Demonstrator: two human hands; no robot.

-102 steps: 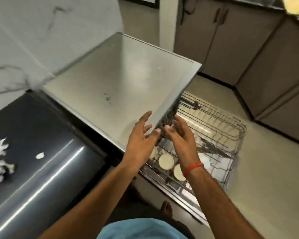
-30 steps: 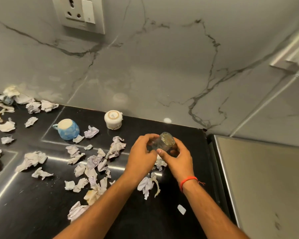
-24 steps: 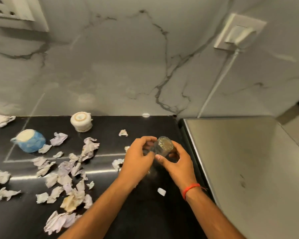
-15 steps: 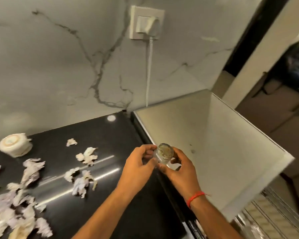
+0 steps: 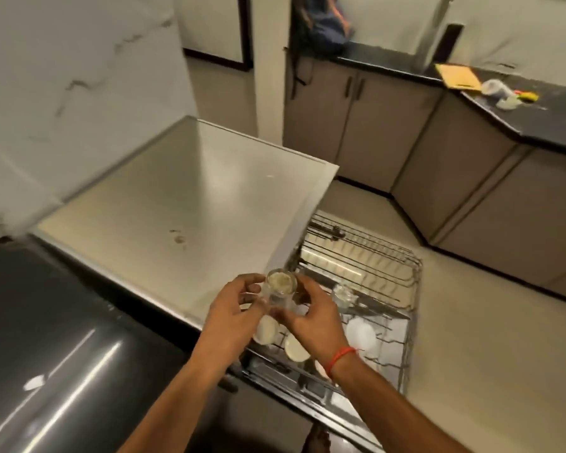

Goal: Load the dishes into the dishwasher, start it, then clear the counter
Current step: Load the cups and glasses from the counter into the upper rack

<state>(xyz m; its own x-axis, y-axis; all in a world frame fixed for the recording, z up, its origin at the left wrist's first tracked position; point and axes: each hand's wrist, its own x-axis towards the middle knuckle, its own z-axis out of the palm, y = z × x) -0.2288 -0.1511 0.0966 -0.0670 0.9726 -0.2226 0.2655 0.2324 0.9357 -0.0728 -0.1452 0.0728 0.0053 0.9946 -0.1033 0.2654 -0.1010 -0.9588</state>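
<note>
Both the left hand (image 5: pixel 234 308) and the right hand (image 5: pixel 311 317) grasp a clear glass (image 5: pixel 280 287), held over the pulled-out wire rack (image 5: pixel 409 308) where pale dishes (image 5: pixel 360 333) sit; grey cabinets (image 5: pixel 471 181) stand beyond.

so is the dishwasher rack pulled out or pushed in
Pulled out: the wire rack extends past the steel top over the floor, with white dishes in it.
</note>
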